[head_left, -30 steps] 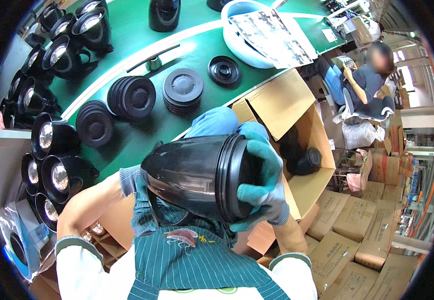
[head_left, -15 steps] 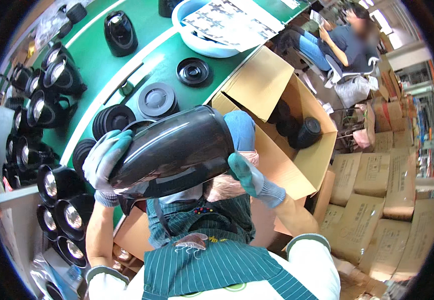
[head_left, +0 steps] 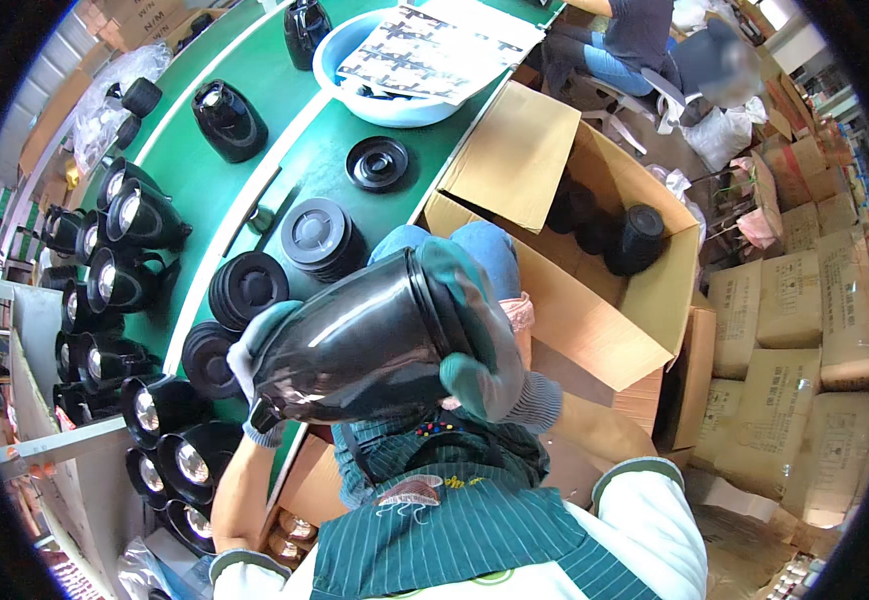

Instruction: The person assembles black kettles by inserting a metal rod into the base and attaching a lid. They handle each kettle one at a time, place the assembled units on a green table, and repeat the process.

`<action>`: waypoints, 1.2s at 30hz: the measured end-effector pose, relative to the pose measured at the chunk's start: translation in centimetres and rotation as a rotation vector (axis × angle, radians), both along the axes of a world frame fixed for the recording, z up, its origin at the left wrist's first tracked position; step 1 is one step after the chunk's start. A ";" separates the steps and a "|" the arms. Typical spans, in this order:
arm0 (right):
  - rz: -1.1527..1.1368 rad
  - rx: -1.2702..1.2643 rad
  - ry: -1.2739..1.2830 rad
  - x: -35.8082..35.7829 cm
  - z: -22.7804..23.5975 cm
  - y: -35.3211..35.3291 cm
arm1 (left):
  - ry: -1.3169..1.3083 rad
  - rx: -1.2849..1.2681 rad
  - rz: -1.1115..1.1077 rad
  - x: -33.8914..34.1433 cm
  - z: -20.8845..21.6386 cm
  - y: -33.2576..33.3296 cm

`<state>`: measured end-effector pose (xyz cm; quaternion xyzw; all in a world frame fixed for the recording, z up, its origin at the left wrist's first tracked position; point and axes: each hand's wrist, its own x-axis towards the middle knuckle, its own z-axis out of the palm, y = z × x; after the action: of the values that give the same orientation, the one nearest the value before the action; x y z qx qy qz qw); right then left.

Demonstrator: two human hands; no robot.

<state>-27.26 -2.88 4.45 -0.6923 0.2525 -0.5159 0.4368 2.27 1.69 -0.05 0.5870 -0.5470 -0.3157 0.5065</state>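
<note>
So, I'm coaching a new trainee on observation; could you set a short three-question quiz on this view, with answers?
1. Which hand is at the ridged end of the black shell?
2. True or false: printed sheets lie over the blue basin.
3. The stacked lids stand on: (a) the floor, (b) the green table, (c) a chair.

Key: 1. The right hand. 2. True. 3. b.
</note>
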 end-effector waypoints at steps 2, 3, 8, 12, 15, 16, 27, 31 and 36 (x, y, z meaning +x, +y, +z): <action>0.039 -0.245 0.055 -1.0 -0.5 -0.9 | 0.243 0.231 -0.121 0.7 -0.5 -0.3; 0.079 -0.293 0.140 -1.4 1.3 -0.8 | 0.619 0.419 -0.074 3.2 -4.8 1.7; 0.103 -0.343 0.244 -2.6 1.9 -0.7 | 0.882 0.681 -0.385 6.6 -8.4 2.0; 0.072 -0.276 0.209 -2.9 2.2 -0.6 | 0.846 0.691 -0.357 6.6 -7.6 1.1; 0.096 -0.305 0.177 -3.7 0.7 -2.6 | 0.713 0.573 -0.240 5.4 -6.5 -0.4; 0.096 -0.299 0.172 -3.7 0.9 -3.5 | 0.635 0.502 -0.185 5.1 -5.9 -0.8; 0.059 -0.091 0.075 -3.5 -6.0 -4.5 | -0.543 -0.413 -0.003 -2.2 4.0 -3.7; -0.139 0.009 0.101 -1.0 -4.5 -2.6 | -0.343 -0.265 -0.049 -0.7 2.6 -3.1; -0.016 -0.109 0.045 0.2 0.6 -2.2 | 0.344 0.281 -0.222 3.4 -5.3 -1.7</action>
<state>-27.10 -5.03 5.04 -0.7245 0.2395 -0.5166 0.3884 5.62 0.04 -5.35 0.5255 -0.4646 -0.5378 0.4678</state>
